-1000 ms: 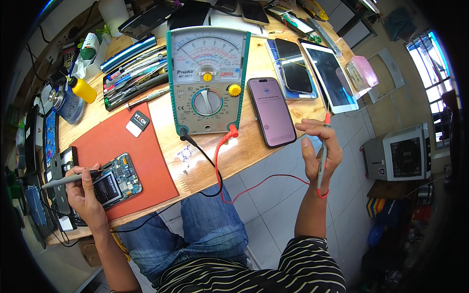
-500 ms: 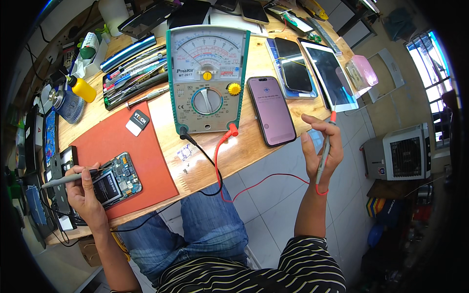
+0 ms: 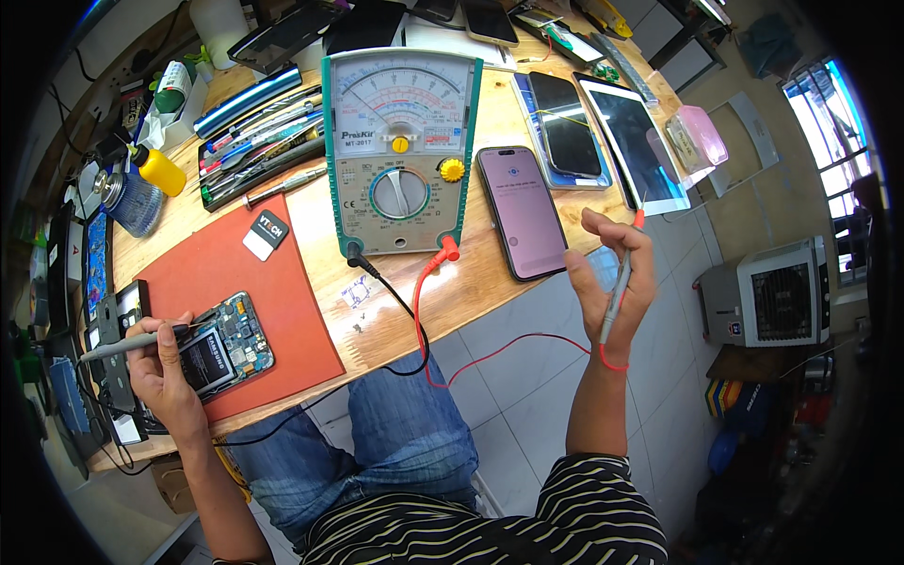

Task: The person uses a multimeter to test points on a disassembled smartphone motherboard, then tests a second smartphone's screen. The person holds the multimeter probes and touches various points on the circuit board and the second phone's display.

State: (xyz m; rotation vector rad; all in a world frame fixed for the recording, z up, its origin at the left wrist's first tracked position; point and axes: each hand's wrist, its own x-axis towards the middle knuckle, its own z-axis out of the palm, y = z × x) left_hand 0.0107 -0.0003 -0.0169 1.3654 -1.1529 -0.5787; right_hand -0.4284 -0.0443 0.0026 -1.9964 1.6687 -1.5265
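A large green analog multimeter (image 3: 400, 151) lies in the middle of the wooden bench (image 3: 471, 282). My left hand (image 3: 160, 367) holds the grey probe with the black lead (image 3: 127, 345) against an opened phone with bare circuit board and battery (image 3: 221, 344), which rests on a red mat (image 3: 273, 301). My right hand (image 3: 612, 278) is raised off the bench's right edge, gripping the probe with the red lead (image 3: 617, 287) upright, its red wire looping back to the meter. A purple-screened phone (image 3: 523, 212) lies just left of that hand.
Two dark phones and a tablet (image 3: 640, 141) lie at the back right. A tray of tools (image 3: 264, 141), a yellow-capped bottle (image 3: 155, 169) and a glass jar sit at the back left. A small white cooler (image 3: 767, 301) stands on the tiled floor to the right.
My right hand has lifted the red-lead probe slightly higher and turned it more upright beside the bench edge. The left hand stays on the opened phone.
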